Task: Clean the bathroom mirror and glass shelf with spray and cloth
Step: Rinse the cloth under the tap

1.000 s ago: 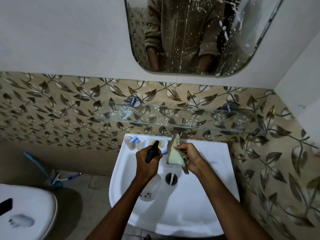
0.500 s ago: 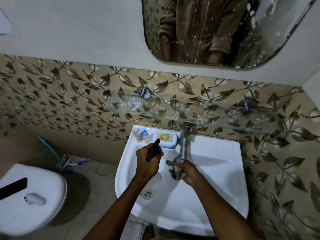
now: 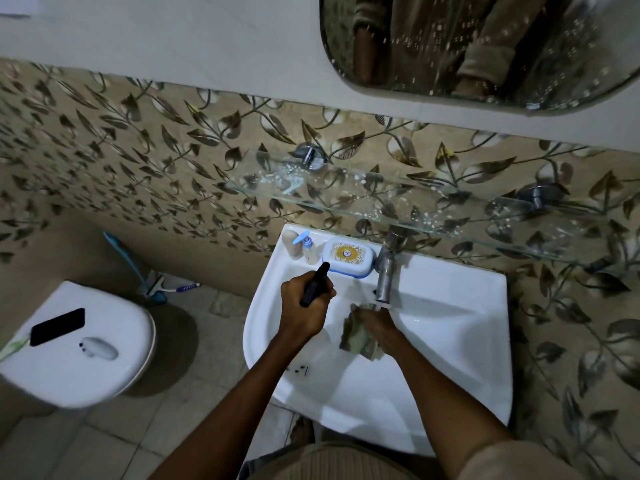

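Note:
My left hand (image 3: 304,306) grips a spray bottle whose black nozzle (image 3: 314,285) sticks up out of my fist; the clear body hangs below, barely visible over the basin. My right hand (image 3: 377,323) holds a greenish cloth (image 3: 358,337) bunched up just under the metal tap (image 3: 386,271), inside the white sink (image 3: 450,341). The glass shelf (image 3: 398,199), spotted with white droplets, is fixed to the leaf-patterned wall above the sink. The mirror (image 3: 467,46) at the top right is speckled with spray and reflects my arms.
A blue-rimmed soap box (image 3: 348,256), a small pump bottle (image 3: 310,249) and a beige item (image 3: 291,244) stand on the sink's back ledge. To the left is a closed toilet (image 3: 79,344) with a black phone (image 3: 57,326) on the lid, and a squeegee (image 3: 152,282) on the floor.
My right hand lowered the cloth from in front of the tap down into the basin under the spout, bunching it up. The view shifted left and down; my left hand stayed put.

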